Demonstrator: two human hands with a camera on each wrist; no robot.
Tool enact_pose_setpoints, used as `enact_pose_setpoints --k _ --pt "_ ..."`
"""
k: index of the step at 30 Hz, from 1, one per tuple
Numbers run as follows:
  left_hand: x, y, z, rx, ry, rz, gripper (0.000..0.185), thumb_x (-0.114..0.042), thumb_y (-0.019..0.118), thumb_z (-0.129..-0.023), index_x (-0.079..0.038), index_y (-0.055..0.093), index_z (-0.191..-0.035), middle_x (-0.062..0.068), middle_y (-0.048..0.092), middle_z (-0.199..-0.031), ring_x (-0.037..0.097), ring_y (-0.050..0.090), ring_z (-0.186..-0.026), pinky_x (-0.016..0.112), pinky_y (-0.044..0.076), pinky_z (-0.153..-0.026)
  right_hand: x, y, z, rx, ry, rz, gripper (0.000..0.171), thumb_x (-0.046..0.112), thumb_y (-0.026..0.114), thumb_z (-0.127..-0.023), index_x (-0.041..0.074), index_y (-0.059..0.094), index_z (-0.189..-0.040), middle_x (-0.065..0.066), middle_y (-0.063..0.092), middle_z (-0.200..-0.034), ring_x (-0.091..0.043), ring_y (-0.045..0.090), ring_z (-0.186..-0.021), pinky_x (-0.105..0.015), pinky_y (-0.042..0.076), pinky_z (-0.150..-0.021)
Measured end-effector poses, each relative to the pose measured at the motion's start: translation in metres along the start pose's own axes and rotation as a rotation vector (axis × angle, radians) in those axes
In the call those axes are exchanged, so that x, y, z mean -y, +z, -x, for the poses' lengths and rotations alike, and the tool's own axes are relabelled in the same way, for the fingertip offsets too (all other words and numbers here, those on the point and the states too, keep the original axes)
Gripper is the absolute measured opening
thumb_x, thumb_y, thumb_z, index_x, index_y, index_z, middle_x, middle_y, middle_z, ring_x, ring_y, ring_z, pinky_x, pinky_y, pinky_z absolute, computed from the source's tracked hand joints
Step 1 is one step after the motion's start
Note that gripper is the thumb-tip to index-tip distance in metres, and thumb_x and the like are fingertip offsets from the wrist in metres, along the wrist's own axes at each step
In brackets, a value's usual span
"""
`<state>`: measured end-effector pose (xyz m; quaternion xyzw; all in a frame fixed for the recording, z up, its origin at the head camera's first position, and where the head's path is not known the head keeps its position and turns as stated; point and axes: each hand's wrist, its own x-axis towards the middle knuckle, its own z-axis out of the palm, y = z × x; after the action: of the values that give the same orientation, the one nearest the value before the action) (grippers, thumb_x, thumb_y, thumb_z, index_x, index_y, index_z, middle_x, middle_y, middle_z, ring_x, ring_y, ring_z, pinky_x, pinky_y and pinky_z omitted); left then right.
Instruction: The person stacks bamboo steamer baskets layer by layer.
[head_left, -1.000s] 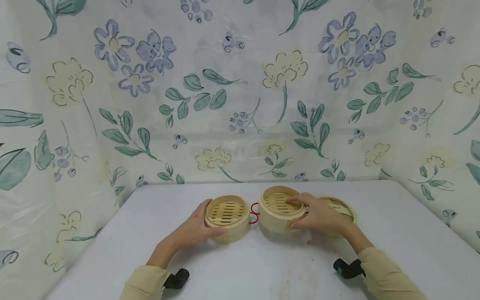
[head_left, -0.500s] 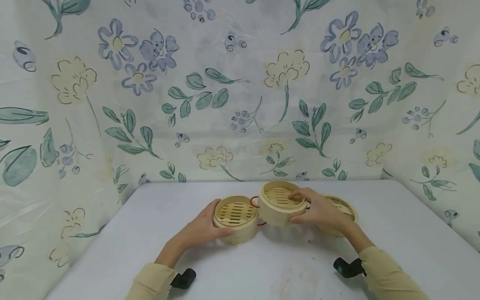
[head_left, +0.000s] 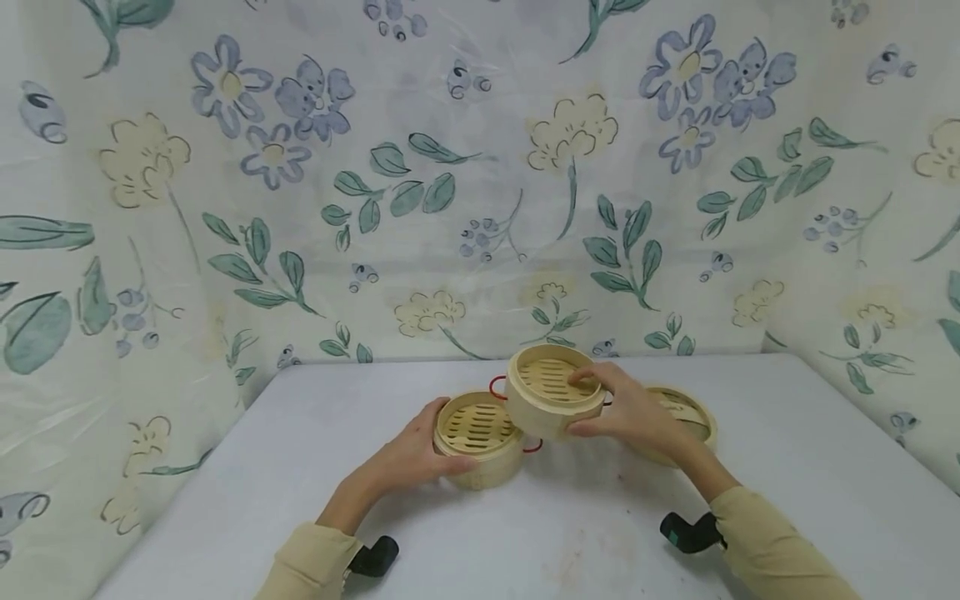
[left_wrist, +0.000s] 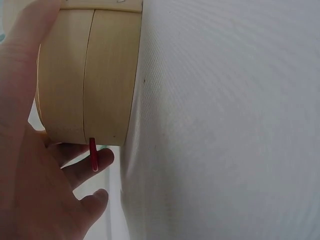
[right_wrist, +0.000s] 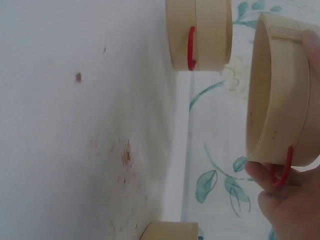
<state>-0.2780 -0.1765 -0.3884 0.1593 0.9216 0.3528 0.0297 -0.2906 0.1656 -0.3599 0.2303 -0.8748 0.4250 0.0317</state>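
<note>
Left hand (head_left: pixel 416 446) grips low basket (head_left: pixel 498 472) | right hand (head_left: pixel 626 408) grips high basket (head_left: pixel 536 416) | high basket is up and right of low basket (can't tell if they touch)

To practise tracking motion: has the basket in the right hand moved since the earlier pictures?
Yes: the basket moved up and slightly left in the head view, its far rim now above the table's back edge.

The left basket (head_left: pixel 482 442) and right basket (head_left: pixel 690 414) rest on the table (head_left: pixel 517 542); between them (raised), the middle basket (head_left: pixel 550 398).
</note>
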Motion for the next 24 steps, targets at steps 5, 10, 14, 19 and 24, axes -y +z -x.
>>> enact_pose_setpoints --k 5,10,14,19,24 --pt "0.000 0.002 0.001 0.003 -0.015 0.008 0.111 -0.056 0.080 -0.073 -0.007 0.023 -0.154 0.012 0.042 -0.148 0.029 0.041 -0.137 0.054 0.035 -0.111 0.003 0.008 -0.004 0.000 -0.030 -0.004 0.068 0.050 0.085 -0.072 0.028 0.055 -0.129 0.000 0.047 -0.143 -0.028 0.039 -0.137 -0.059 0.033 -0.110" --pt "0.000 0.003 0.000 0.002 0.000 0.041 0.108 -0.052 0.081 -0.073 -0.007 0.024 -0.153 0.012 0.043 -0.146 0.029 0.042 -0.135 0.054 0.036 -0.110 0.004 0.025 -0.015 0.025 -0.111 0.051 0.064 0.047 0.083 -0.075 0.022 0.056 -0.128 -0.002 0.051 -0.138 -0.026 0.045 -0.131 -0.053 0.041 -0.105" --pt "0.000 0.004 -0.001 -0.002 -0.010 0.065 0.111 -0.052 0.082 -0.073 -0.006 0.022 -0.154 0.013 0.041 -0.149 0.030 0.041 -0.136 0.055 0.035 -0.111 0.008 0.039 -0.025 0.041 -0.141 0.074 0.061 0.046 0.084 -0.074 0.024 0.058 -0.125 -0.002 0.051 -0.135 -0.023 0.047 -0.127 -0.049 0.043 -0.102" --pt "-0.001 0.004 -0.001 -0.007 -0.017 0.082 0.111 -0.052 0.083 -0.072 -0.007 0.022 -0.154 0.012 0.041 -0.149 0.027 0.041 -0.136 0.051 0.034 -0.113 0.019 0.051 -0.036 0.056 -0.135 0.063 0.061 0.048 0.083 -0.073 0.025 0.059 -0.124 -0.006 0.050 -0.135 -0.025 0.046 -0.128 -0.054 0.040 -0.105" --pt "-0.002 0.001 0.000 -0.009 -0.006 0.111 0.107 -0.046 0.084 -0.073 -0.007 0.024 -0.153 0.012 0.043 -0.146 0.025 0.042 -0.135 0.049 0.032 -0.114 0.030 0.061 -0.043 0.087 -0.140 0.059 0.063 0.048 0.083 -0.073 0.025 0.059 -0.126 -0.008 0.049 -0.135 -0.026 0.047 -0.126 -0.054 0.041 -0.104"
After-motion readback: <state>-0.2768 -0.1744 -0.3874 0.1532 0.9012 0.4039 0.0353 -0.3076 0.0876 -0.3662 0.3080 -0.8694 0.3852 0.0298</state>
